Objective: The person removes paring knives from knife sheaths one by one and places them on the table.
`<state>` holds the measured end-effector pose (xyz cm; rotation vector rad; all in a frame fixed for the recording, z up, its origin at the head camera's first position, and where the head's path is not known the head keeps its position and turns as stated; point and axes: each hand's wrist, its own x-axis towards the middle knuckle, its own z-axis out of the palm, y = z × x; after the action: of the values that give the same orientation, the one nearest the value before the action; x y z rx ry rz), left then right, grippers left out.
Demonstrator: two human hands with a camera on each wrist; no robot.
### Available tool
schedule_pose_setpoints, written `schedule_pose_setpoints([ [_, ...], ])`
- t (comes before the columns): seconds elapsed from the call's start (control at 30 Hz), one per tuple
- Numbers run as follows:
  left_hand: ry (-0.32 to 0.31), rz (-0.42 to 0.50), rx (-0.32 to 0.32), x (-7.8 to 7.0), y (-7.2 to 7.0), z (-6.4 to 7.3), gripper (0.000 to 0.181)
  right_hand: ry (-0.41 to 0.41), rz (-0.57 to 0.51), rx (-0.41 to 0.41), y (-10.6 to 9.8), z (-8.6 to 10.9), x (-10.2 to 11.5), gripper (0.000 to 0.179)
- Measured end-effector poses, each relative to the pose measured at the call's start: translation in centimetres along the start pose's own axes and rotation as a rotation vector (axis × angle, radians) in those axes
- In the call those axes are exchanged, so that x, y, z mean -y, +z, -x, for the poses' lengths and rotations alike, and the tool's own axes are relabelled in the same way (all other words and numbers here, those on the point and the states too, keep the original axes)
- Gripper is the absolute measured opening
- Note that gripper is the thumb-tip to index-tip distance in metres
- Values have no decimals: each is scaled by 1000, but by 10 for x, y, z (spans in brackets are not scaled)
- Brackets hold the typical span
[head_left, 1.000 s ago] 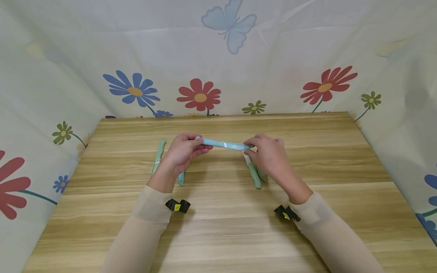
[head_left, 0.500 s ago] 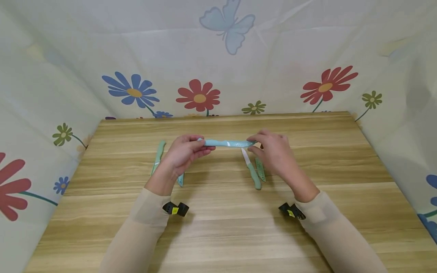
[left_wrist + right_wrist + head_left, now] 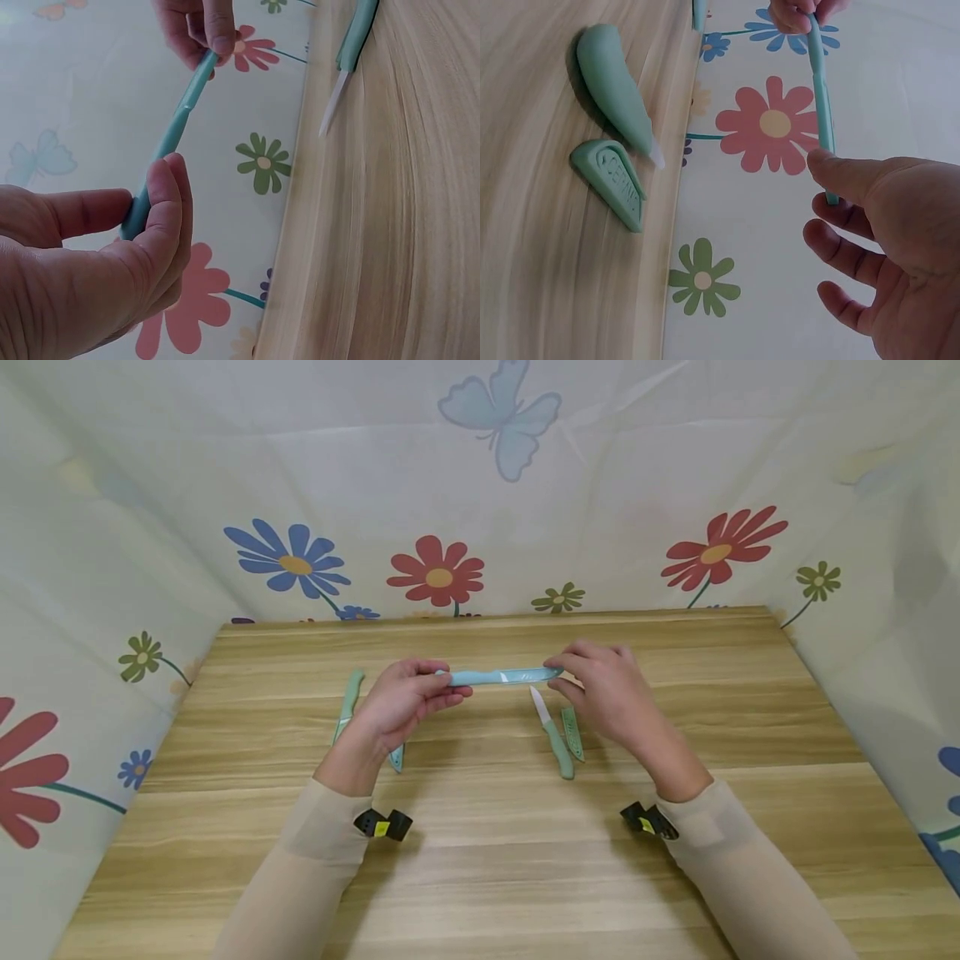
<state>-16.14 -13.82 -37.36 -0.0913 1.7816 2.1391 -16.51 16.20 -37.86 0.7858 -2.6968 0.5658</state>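
Above the table, a light blue knife is stretched level between both hands. My left hand pinches its handle end between thumb and fingers. A blue sheath covers the blade, with a white strip showing where it meets the handle. The thumb and forefinger of my right hand pinch the sheath's far end; its other fingers are spread in the right wrist view. Below the right hand lie a green paring knife with a bare white blade and, beside it, a green sheath with raised lettering.
Left of the left hand lies another green-handled knife, its lower part behind the wrist. A blue piece with a rounded tip shows partly beneath that wrist. The wooden table ends at a flower-print cloth at the back.
The right hand and the sheathed end have shifted slightly right and away from the green paring knife, uncovering its blade and the green sheath. Both hands keep their hold on the blue knife.
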Motion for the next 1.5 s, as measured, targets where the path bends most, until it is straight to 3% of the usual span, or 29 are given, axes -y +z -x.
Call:
schedule_pose_setpoints([
  [0.17,-5,-16,3,1,1,2,35,-35,-1,-12,0,2,-4,24],
  [0.8,38,-120,-7,-1,3,3,28,-131,9,-17,-7,1,-10,22],
  [1.03,82,-239,-28,-2,6,6,29,-141,8,-16,-9,1,-10,23],
  [1.13,174,-417,-69,-1,8,9,37,-140,12,-10,-9,1,-9,23],
  [1.37,596,-1205,-187,2,24,14,66,-140,12,-15,-8,1,-9,23],
  [1.43,697,-1375,-195,5,28,14,68,-140,18,-19,-7,1,-9,24],
  [1.5,773,-1490,-197,7,32,15,66,-141,24,-21,-7,1,-9,24],
])
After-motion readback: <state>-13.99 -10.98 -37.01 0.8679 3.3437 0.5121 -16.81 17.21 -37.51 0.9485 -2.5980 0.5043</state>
